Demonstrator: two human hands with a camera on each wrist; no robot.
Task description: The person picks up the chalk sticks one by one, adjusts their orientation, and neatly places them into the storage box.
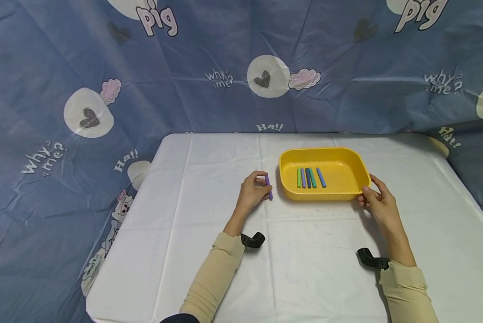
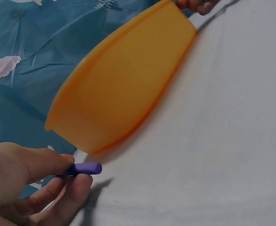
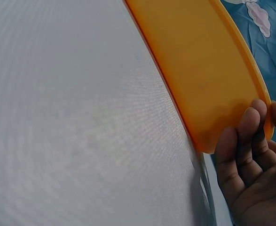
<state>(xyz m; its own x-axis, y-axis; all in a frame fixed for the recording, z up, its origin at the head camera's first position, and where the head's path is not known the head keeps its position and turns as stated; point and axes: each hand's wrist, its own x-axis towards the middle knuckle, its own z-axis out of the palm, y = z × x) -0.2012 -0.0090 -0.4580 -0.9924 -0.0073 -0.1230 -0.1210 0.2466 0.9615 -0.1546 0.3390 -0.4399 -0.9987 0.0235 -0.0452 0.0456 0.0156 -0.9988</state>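
Note:
My left hand (image 1: 251, 192) pinches a purple chalk stick (image 2: 87, 168) between thumb and fingers, just left of the yellow tray (image 1: 326, 196) and apart from it. At the tray's front right corner, my right hand (image 1: 380, 204) grips the rim, the thumb on the edge and the fingers against the outer wall (image 3: 208, 80). Inside the tray, several chalk sticks lie side by side toward the left: a light green one (image 1: 299, 177), a lavender one (image 1: 303, 178), a dark blue one (image 1: 308, 178), a teal one (image 1: 313, 178) and a blue one (image 1: 321, 177), which lies slightly apart and tilted.
A white cloth (image 1: 217, 179) covers the table under the tray. Behind and to the left hangs a blue printed curtain (image 1: 184, 103). Black wrist mounts (image 1: 253, 240) sit on both forearms.

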